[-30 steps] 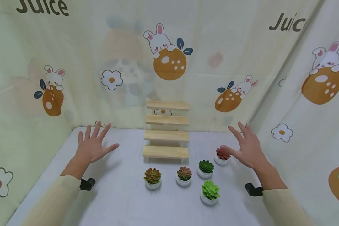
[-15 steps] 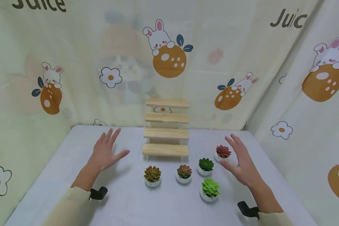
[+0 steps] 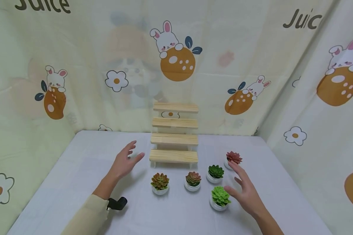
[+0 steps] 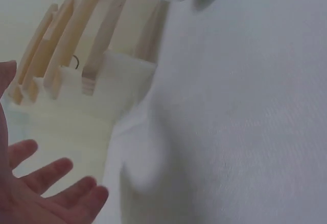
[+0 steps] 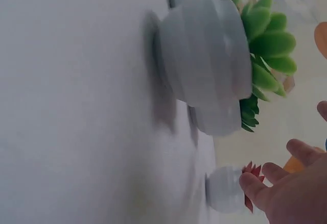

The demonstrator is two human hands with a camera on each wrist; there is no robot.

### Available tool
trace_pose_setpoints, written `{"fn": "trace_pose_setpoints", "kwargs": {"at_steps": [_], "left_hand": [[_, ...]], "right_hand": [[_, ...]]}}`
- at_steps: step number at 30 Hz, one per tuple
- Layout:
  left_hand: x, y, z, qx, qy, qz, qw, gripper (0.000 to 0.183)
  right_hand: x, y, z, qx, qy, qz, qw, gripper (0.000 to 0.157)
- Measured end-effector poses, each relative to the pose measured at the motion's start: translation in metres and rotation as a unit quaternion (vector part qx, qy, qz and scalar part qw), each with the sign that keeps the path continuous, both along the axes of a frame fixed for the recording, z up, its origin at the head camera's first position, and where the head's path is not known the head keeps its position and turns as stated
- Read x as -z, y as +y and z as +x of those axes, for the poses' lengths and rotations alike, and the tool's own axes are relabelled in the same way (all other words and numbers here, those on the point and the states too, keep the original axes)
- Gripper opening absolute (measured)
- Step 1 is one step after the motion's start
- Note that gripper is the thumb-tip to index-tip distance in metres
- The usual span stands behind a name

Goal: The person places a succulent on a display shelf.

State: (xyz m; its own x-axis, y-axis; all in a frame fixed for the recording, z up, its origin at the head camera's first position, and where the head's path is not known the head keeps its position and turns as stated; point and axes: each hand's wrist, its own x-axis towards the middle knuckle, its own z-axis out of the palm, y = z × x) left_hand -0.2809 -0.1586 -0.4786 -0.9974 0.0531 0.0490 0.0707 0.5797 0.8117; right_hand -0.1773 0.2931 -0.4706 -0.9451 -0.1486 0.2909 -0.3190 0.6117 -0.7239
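My left hand (image 3: 125,163) hovers over the table left of the wooden shelf (image 3: 174,156), fingers relaxed and holding nothing. In the left wrist view its fingers (image 4: 48,178) are spread apart, with the shelf beyond. My right hand (image 3: 245,192) is beside the light green succulent (image 3: 220,195), thumb close to its leaves and the hand holding nothing. The right wrist view has that plant's white pot (image 5: 204,55) large in front. A red succulent (image 3: 234,157) stands just beyond my right fingertips. The dark green succulent (image 3: 216,171) is between these two plants.
A reddish-green succulent (image 3: 193,179) and a brownish one (image 3: 160,181) stand in white pots before the shelf. The four-sided white-covered table (image 3: 153,215) meets a curtain (image 3: 85,65) printed with rabbits and fruit at its back and sides.
My left hand has moved right, towards the shelf, and turned so its fingers are less spread. My right hand has come down and nearer, to beside the light green succulent. The plants stay put.
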Motion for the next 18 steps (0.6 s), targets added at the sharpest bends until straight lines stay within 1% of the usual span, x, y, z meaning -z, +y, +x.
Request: {"fn": "trace_pose_setpoints", "kwargs": {"at_steps": [3,5,7,9,13,16,18], "left_hand": [[0.003,0.004,-0.004,0.003,-0.031,0.035,0.9989,0.078],[0.005,0.005,-0.007,0.006,-0.048,0.054,0.9973,0.078],[0.007,0.006,-0.010,0.012,-0.065,0.085,0.9942,0.075],[0.007,0.007,-0.012,0.018,-0.081,0.122,0.9891,0.067],[0.006,0.011,-0.014,0.042,-0.104,0.200,0.9734,0.058],[0.006,0.014,-0.015,0.061,-0.115,0.239,0.9622,0.055],[0.006,0.015,-0.017,0.071,-0.124,0.254,0.9565,0.054]], "right_hand": [[0.006,-0.005,0.007,0.002,-0.028,-0.010,1.000,0.084],[0.008,-0.009,0.011,0.012,-0.044,-0.011,0.999,0.085],[0.010,-0.012,0.015,0.022,-0.057,-0.015,0.998,0.085],[0.011,-0.014,0.018,0.030,-0.072,-0.022,0.997,0.086],[0.013,-0.016,0.023,0.049,-0.106,-0.037,0.993,0.086],[0.014,-0.018,0.025,0.062,-0.130,-0.036,0.989,0.086],[0.015,-0.019,0.025,0.067,-0.143,-0.029,0.987,0.087]]}}
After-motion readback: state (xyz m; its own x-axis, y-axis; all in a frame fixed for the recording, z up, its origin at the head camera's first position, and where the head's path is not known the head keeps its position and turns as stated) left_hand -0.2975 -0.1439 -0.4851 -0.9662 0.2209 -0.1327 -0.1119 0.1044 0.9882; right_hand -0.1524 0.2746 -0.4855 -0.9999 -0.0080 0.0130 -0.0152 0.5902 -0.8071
